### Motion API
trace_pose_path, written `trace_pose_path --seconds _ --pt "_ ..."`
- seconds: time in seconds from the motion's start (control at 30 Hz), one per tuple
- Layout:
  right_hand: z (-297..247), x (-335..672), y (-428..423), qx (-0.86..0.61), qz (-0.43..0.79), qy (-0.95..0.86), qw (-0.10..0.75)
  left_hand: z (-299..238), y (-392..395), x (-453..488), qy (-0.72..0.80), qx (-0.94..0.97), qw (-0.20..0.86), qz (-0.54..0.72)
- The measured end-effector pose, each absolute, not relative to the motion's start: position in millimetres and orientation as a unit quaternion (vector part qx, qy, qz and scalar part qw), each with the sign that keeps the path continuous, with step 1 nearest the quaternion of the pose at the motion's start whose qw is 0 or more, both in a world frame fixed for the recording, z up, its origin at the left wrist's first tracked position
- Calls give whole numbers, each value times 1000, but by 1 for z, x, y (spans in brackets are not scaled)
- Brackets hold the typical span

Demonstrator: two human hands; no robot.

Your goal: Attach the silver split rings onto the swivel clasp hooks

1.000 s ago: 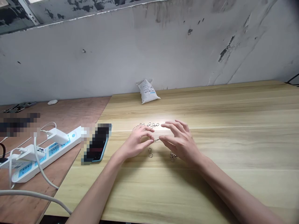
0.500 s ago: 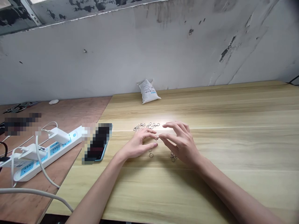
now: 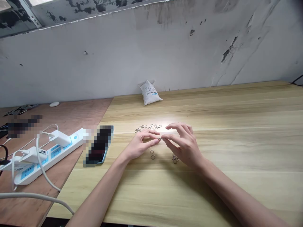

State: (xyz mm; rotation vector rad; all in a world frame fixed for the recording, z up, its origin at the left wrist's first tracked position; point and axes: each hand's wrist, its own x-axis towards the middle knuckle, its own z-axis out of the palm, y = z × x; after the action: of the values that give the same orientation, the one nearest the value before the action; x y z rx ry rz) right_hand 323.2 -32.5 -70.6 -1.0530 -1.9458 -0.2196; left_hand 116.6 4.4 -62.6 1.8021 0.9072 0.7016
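Between my fingertips is a small metal clasp [image 3: 159,139], largely covered, so its details do not show. My left hand [image 3: 141,144] pinches it from the left with thumb and index finger. From the right, the thumb and index finger of my right hand [image 3: 183,143] close on the same piece, the other fingers raised and curved. Two metal rings [image 3: 152,157] lie on the table just below my left fingertips. Beyond that hand is a loose group of lobster clasps [image 3: 151,127]. A small pile of clasps [image 3: 175,158] sits beside my right hand, partly hidden by it.
A phone [image 3: 100,145] lies left of my forearm on the wooden table [image 3: 224,126]. Further left, a white power strip [image 3: 50,156] with plugged-in chargers and cables stretches over a brown board. A white plastic packet [image 3: 151,93] stands against the wall at the back.
My left thumb has moved up to the index finger, closing its pinch on the clasp. The rings below now show fully. My right hand has hardly moved.
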Motion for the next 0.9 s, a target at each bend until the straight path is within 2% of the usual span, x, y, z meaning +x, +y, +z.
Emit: trace_pose_path --seconds 0.23,0.5,0.9 --pt "-71 322 -33 -463 -53 -773 430 -59 4 117 402 774 377 312" --pt "-80 322 -35 -535 77 -776 325 -56 1 118 404 773 382 307" --pt "-83 306 -37 -504 -57 -794 335 -58 0 121 396 798 314 330"
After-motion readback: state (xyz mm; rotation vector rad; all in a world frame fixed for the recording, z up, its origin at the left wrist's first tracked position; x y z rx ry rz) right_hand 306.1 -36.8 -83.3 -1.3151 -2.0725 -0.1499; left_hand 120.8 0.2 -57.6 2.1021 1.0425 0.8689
